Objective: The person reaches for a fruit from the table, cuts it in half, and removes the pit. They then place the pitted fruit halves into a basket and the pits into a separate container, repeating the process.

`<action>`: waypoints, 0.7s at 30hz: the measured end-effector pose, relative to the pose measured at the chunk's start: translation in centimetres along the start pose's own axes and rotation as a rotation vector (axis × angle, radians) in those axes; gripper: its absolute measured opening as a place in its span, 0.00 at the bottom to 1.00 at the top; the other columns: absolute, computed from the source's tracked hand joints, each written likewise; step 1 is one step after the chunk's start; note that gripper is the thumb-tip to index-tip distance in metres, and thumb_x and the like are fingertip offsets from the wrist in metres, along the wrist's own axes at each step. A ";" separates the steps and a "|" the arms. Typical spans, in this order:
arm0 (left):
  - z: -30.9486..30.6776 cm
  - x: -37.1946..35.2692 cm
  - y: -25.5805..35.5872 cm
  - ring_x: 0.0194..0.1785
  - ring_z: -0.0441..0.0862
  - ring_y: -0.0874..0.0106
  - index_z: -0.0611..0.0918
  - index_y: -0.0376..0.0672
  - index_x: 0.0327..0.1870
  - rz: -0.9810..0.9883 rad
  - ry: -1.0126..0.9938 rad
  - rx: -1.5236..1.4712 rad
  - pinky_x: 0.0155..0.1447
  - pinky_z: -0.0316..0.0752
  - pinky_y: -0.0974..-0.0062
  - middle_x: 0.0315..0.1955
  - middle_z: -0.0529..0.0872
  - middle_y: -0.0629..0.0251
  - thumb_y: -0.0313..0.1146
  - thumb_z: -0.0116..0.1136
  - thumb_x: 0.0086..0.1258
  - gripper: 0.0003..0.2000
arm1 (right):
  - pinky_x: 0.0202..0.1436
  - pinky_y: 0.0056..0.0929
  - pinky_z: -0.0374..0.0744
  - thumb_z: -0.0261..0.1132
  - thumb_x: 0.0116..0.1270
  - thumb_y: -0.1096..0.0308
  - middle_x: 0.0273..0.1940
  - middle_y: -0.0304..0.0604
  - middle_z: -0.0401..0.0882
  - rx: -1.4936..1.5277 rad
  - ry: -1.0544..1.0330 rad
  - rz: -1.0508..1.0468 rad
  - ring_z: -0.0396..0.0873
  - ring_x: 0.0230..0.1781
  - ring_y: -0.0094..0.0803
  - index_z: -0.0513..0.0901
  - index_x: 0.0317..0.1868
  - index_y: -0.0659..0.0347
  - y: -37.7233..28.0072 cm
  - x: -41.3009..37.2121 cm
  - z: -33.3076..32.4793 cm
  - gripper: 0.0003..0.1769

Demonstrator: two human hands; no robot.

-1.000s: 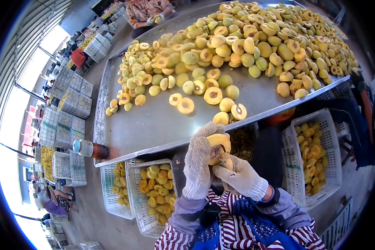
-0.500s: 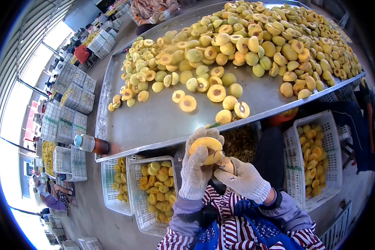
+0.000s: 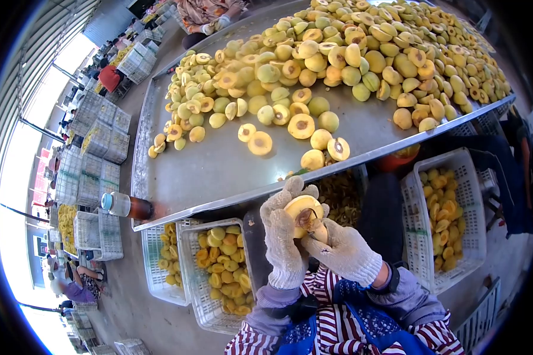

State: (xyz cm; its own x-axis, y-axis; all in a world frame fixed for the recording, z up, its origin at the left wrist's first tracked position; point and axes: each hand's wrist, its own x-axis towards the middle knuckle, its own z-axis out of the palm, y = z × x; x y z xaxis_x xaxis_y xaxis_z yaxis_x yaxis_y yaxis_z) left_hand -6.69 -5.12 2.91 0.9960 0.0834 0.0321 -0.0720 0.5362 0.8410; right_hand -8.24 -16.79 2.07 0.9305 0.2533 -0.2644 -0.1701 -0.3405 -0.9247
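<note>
Just in front of the metal table's near edge, my gloved left hand [image 3: 283, 228] is wrapped around a yellow peach half [image 3: 296, 207]. Its cut face is turned up, with the brown pit area showing. My gloved right hand [image 3: 344, 251] is closed on a small pitting tool [image 3: 319, 231] with a short, pale, rounded handle. The tool's working end meets the brown centre of the fruit; its tip is hidden there. Beyond my hands, loose peach halves [image 3: 301, 126] lie cut side up on the table, in front of a large heap [image 3: 349, 59].
The metal table [image 3: 189, 177] has a raised rim. A bottle of dark liquid [image 3: 127, 205] lies at its left corner. Crates of peach halves stand below, left [image 3: 204, 284] and right [image 3: 417, 236]. Across the table sits another person [image 3: 210, 15] in gloves.
My left hand has turned the peach half so its cut face shows more. The tool in my right hand now sits at the brown centre. The view has shifted slightly.
</note>
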 end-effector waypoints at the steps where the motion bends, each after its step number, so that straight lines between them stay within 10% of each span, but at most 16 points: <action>1: 0.1 -0.1 0.1 0.65 0.76 0.57 0.68 0.37 0.66 0.021 -0.009 0.024 0.63 0.79 0.57 0.66 0.72 0.48 0.51 0.51 0.78 0.27 | 0.37 0.46 0.81 0.63 0.69 0.47 0.34 0.57 0.84 0.012 -0.018 -0.005 0.84 0.36 0.56 0.77 0.51 0.61 0.1 -0.1 0.0 0.25; 13: -1.4 2.1 2.6 0.58 0.82 0.60 0.84 0.36 0.49 0.210 -0.231 0.598 0.64 0.75 0.67 0.57 0.83 0.49 0.37 0.55 0.76 0.13 | 0.11 0.16 0.61 0.63 0.73 0.52 0.18 0.32 0.72 0.673 -0.447 0.284 0.67 0.10 0.16 0.76 0.39 0.57 -1.6 -0.6 -1.1 0.16; 21: -3.0 3.8 4.0 0.55 0.85 0.60 0.85 0.38 0.47 0.065 -0.531 0.614 0.57 0.79 0.68 0.54 0.86 0.55 0.36 0.62 0.69 0.12 | 0.09 0.21 0.64 0.60 0.74 0.55 0.15 0.34 0.70 0.962 -0.706 0.402 0.66 0.08 0.21 0.76 0.35 0.59 0.1 -0.6 -1.4 0.16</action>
State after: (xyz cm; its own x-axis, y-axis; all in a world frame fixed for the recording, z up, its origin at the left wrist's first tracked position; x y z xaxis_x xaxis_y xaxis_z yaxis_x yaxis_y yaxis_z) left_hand -3.37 -0.14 4.83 0.8940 -0.3941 0.2131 -0.2421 -0.0247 0.9699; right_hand -8.36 -18.28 2.55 0.4329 0.8141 -0.3870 -0.8441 0.2156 -0.4909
